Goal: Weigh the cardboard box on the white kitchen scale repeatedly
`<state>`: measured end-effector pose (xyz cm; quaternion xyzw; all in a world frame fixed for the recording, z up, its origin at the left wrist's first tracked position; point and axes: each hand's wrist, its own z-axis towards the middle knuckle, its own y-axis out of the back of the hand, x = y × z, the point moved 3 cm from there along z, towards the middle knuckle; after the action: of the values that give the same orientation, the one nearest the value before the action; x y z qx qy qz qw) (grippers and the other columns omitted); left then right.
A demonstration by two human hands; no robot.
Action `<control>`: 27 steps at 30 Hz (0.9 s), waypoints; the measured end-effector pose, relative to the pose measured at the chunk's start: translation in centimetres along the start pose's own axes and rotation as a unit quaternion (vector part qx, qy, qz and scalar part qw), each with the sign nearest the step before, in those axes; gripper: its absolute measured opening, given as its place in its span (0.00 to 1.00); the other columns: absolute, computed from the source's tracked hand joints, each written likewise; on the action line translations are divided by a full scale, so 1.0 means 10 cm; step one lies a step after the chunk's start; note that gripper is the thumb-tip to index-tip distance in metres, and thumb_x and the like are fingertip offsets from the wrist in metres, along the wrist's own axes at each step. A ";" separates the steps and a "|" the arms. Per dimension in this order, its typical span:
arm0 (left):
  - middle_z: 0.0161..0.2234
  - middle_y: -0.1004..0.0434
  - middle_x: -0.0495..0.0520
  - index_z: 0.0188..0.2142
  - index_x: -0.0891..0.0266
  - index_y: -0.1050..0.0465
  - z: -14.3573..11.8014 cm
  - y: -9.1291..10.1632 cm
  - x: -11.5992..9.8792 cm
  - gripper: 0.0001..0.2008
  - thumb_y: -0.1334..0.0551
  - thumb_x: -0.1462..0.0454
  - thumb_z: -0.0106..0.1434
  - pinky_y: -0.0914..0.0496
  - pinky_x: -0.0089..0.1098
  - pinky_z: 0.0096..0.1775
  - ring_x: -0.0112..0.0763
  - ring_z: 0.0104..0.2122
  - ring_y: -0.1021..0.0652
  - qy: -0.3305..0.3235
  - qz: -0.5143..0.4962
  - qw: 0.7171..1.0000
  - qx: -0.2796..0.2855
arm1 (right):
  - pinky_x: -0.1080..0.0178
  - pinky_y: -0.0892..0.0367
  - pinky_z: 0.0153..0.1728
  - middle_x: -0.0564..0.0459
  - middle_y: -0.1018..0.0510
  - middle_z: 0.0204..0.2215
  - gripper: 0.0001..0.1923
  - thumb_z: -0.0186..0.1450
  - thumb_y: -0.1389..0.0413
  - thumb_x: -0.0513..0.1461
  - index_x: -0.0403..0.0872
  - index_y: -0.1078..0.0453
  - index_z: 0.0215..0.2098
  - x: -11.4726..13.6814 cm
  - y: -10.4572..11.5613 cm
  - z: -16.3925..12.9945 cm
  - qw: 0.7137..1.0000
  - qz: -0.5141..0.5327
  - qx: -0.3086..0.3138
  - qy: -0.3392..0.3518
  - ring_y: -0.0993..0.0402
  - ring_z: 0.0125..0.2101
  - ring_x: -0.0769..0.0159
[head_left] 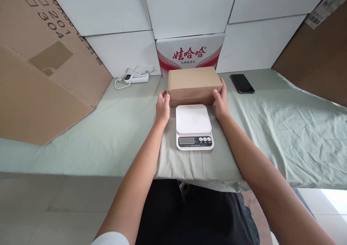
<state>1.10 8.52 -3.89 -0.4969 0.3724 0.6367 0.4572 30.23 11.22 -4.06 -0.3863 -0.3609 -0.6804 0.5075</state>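
Note:
A closed brown cardboard box (193,84) sits at the back of the table, behind a white kitchen scale (193,120). My left hand (163,105) is closed on the box's left end, its thumb along the near corner. At the right end my right hand (221,99) grips the box, with the thumb on the front face and fingers around the side. The scale's plate carries nothing, and its small display (187,140) looks blank. Whether the box rests on the cloth or is slightly raised, I cannot tell.
A black phone (242,83) lies on the green cloth (114,129) at the right. A white power strip (137,78) with a cable is at the back left. Large cardboard panels stand left (40,78) and right (320,53); a red-and-white carton (189,53) stands behind the box.

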 end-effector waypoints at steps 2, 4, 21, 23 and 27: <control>0.71 0.22 0.63 0.64 0.55 0.27 -0.01 0.02 -0.01 0.26 0.40 0.45 0.75 0.29 0.48 0.72 0.50 0.72 0.22 0.012 0.014 1.000 -0.008 | 0.36 0.46 0.83 0.43 0.36 0.80 0.63 0.58 0.42 0.76 0.56 0.44 0.80 -0.02 0.02 -0.01 1.000 0.001 -0.007 -0.012 0.47 0.83 0.39; 0.72 0.22 0.64 0.65 0.55 0.27 -0.01 0.04 -0.01 0.26 0.41 0.45 0.76 0.29 0.48 0.72 0.51 0.71 0.22 0.018 0.022 1.000 -0.008 | 0.35 0.40 0.80 0.42 0.34 0.78 0.60 0.59 0.42 0.75 0.56 0.45 0.80 -0.05 0.03 -0.01 0.999 0.006 -0.015 -0.031 0.40 0.80 0.39; 0.67 0.17 0.61 0.63 0.54 0.23 0.06 0.00 0.19 0.29 0.41 0.40 0.76 0.26 0.47 0.70 0.47 0.70 0.21 -0.004 -0.027 0.999 0.024 | 0.40 0.32 0.76 0.48 0.18 0.66 0.40 0.62 0.41 0.70 0.56 0.28 0.61 -0.01 -0.01 -0.03 0.998 0.047 -0.036 -0.034 0.27 0.72 0.43; 0.65 0.16 0.60 0.62 0.53 0.21 0.06 -0.01 0.20 0.29 0.41 0.39 0.76 0.25 0.46 0.68 0.47 0.68 0.20 -0.014 -0.029 0.999 0.030 | 0.40 0.31 0.76 0.48 0.18 0.66 0.41 0.62 0.41 0.72 0.57 0.27 0.60 -0.01 -0.01 -0.03 0.998 0.040 -0.034 -0.033 0.27 0.72 0.42; 0.63 0.14 0.60 0.62 0.54 0.21 0.05 -0.01 0.18 0.30 0.41 0.38 0.75 0.24 0.47 0.67 0.48 0.67 0.18 -0.020 -0.025 0.999 0.039 | 0.38 0.31 0.76 0.48 0.18 0.66 0.42 0.62 0.43 0.74 0.57 0.27 0.61 -0.03 -0.01 -0.03 0.999 0.031 -0.029 -0.031 0.27 0.72 0.41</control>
<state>0.91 9.43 -5.55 -0.4750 0.3747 0.6200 0.4996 30.14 11.09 -4.43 -0.4327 -0.3447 -0.6622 0.5054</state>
